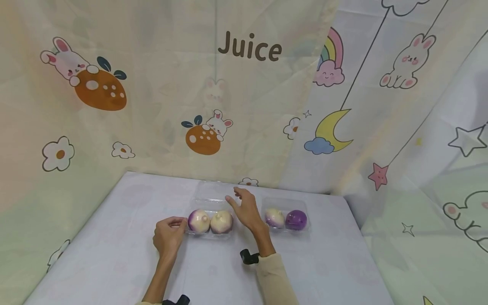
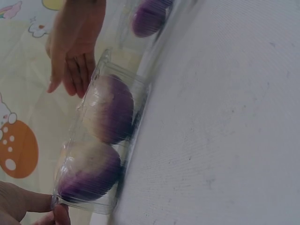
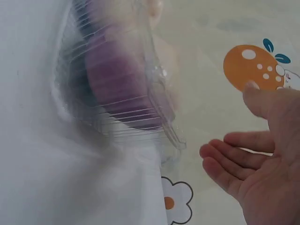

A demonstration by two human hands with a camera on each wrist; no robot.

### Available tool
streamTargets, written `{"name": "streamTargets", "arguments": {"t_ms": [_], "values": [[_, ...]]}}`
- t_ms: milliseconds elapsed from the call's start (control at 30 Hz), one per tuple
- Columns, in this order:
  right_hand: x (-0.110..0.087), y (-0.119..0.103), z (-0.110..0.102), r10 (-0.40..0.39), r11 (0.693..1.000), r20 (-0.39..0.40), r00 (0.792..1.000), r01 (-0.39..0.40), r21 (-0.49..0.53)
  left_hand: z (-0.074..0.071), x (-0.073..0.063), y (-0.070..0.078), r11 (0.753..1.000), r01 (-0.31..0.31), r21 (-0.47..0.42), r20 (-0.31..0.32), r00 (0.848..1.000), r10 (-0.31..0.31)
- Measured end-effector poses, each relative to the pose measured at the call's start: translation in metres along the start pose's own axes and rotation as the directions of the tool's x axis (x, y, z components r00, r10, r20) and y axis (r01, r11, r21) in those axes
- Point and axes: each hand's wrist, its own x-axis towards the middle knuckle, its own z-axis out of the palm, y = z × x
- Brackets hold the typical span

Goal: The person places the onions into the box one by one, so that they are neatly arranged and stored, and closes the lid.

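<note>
In the head view a clear plastic clamshell box [image 1: 212,235] holds two round, turnip-like vegetables in cream and purple: one on the left [image 1: 198,221] and one on the right [image 1: 221,222]. Its clear lid [image 1: 215,191] lies folded back behind it. My left hand [image 1: 166,238] pinches the box's left rim [image 2: 56,199] between thumb and fingers, as the left wrist view shows close up. Beside the box's right end, my right hand [image 1: 247,212] is raised with thumb apart and fingers loosely extended, holding nothing. The right wrist view shows its open palm [image 3: 267,183] apart from the rim.
To the right stands a second clear box [image 1: 286,203] with a cream-and-purple piece [image 1: 274,217] and a deep purple one [image 1: 296,220]. A white cloth covers the table [image 1: 213,271]. Printed curtains [image 1: 160,84] hang behind its back edge.
</note>
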Motion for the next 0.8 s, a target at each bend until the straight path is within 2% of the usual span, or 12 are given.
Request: {"name": "streamTargets", "arguments": {"t_ms": [167, 300, 400, 567, 800], "values": [[0.004, 0.003, 0.006, 0.047, 0.997, -0.131, 0.99, -0.039, 0.067, 0.001, 0.001, 0.001, 1.0, -0.004, -0.004, 0.0, 1.0, 0.004], [0.006, 0.005, 0.01, 0.131, 0.988, -0.246, 0.96, -0.106, 0.114, 0.001, 0.001, 0.001, 1.0, -0.003, -0.004, 0.007, 1.0, 0.003], [0.005, 0.006, 0.013, 0.179, 0.979, -0.294, 0.939, -0.142, 0.145, 0.002, 0.001, 0.0, 1.0, 0.0, -0.004, 0.008, 1.0, 0.0], [0.004, 0.008, 0.017, 0.248, 0.959, -0.263, 0.932, -0.198, 0.202, 0.001, 0.0, 0.0, 1.0, 0.002, -0.009, 0.007, 1.0, -0.002], [0.002, 0.011, 0.024, 0.39, 0.892, -0.15, 0.908, -0.332, 0.307, -0.001, 0.0, 0.0, 1.0, -0.005, -0.002, 0.0, 1.0, 0.005]]}}
